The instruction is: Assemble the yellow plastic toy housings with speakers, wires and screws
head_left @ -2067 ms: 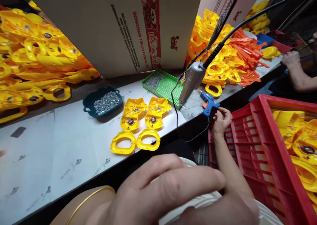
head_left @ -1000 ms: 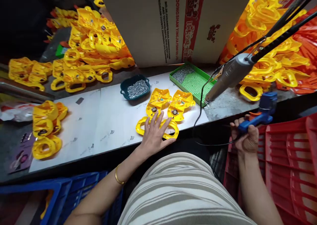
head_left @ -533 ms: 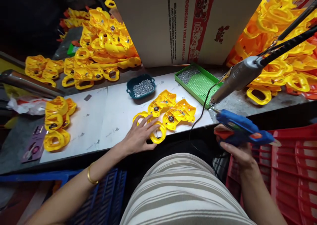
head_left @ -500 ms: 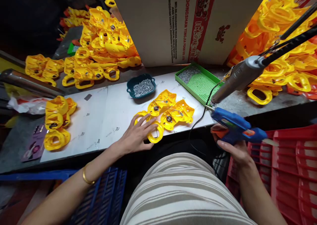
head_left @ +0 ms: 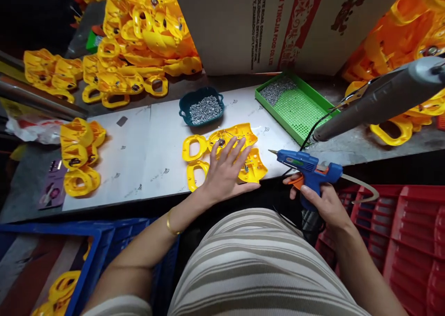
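Left hand (head_left: 225, 172) flat on yellow shells (head_left: 243, 135) near table edge (head_left: 139, 202), right hand (head_left: 323, 204) gripping glue gun (head_left: 306, 165)

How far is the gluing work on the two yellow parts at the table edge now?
Done: the two open yellow shells lie side by side with wires and round parts inside. In hand: the left hand presses flat on them; the right hand holds the blue glue gun, nozzle toward them but apart. Left: no glue visibly applied.

Two yellow toy shells (head_left: 255, 167) and a blue glue gun (head_left: 306, 165)
The shells lie open side up near the front edge of the white board (head_left: 146, 144), side by side. The gun points left, just off the board's right end.
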Demonstrator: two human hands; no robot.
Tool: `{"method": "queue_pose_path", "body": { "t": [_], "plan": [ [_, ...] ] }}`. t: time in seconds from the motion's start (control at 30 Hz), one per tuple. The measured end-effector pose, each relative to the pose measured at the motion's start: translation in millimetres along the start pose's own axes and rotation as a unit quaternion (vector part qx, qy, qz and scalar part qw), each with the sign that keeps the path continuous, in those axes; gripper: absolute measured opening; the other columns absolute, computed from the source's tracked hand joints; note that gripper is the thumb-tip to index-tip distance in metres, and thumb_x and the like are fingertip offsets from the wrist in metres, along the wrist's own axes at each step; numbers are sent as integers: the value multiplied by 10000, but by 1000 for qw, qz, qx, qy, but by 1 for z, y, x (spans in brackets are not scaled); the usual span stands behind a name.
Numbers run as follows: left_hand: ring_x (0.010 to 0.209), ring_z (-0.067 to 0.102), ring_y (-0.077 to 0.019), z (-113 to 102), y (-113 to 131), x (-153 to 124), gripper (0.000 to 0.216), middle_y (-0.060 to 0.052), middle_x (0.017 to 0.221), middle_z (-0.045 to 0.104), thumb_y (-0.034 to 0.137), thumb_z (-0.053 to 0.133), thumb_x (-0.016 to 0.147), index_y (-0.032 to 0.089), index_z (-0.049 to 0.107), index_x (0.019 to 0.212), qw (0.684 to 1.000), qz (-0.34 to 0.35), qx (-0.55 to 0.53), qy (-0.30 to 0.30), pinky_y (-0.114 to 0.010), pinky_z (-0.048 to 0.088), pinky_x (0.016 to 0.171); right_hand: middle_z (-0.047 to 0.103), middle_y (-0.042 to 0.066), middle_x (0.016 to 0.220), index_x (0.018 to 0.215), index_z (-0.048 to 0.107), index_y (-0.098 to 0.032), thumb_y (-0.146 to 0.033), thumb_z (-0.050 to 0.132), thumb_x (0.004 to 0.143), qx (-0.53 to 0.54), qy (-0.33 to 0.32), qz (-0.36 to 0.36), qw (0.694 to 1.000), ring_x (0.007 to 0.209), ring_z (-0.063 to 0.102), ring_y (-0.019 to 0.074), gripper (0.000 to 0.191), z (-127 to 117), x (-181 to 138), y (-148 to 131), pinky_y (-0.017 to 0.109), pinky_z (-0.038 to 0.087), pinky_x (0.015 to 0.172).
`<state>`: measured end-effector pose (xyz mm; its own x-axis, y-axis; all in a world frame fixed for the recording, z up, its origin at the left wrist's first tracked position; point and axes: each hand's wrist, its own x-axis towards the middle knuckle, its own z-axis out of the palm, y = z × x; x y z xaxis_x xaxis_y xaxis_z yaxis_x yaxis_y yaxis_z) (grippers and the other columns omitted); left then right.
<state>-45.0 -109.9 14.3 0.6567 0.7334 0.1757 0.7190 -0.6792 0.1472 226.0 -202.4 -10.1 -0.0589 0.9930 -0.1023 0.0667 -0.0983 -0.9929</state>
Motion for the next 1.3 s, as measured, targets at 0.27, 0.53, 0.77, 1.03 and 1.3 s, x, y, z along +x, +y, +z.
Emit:
{"method": "queue_pose_path", "body": {
  "t": [0.27,0.53,0.77,1.03,1.3],
  "plan": [
    [1465,218,-346,22,17,22,896,-143,1564,319,673,572,801,160,317,1490,996,-41,-66,-46,-556,-157,1164,693,27,812,1013,669,-224,-426,552,904,-28,-40,59,997,624,644,147,258,-4,-12,-15,265,529,617],
    [1450,240,-364,23,20,22,898,-127,1546,361,661,587,787,154,329,1482,997,-41,-52,-32,-588,-116,1168,674,24,720,967,665,-197,-473,550,897,-53,-37,102,993,628,634,153,307,-1,-10,-25,250,505,585],
    [1429,284,-372,25,20,23,898,-131,1523,400,673,587,776,171,344,1481,998,-39,-38,-18,-596,-62,1175,664,35,757,982,640,-211,-496,527,904,-57,-58,152,985,702,627,177,316,-3,-10,-24,287,514,659],
    [1437,279,-346,24,22,24,903,-135,1533,382,674,601,767,149,364,1463,998,-42,-35,-22,-568,-131,1168,676,38,770,972,648,-209,-505,527,897,-97,-54,156,981,645,631,174,328,-1,-9,-32,297,517,644],
    [1436,278,-364,24,22,24,889,-147,1543,359,659,612,768,154,374,1460,998,-44,-37,-29,-599,-113,1159,669,36,733,927,636,-188,-477,543,893,-134,-52,154,978,567,610,149,305,-1,-10,-39,264,503,554]
  ]
}}
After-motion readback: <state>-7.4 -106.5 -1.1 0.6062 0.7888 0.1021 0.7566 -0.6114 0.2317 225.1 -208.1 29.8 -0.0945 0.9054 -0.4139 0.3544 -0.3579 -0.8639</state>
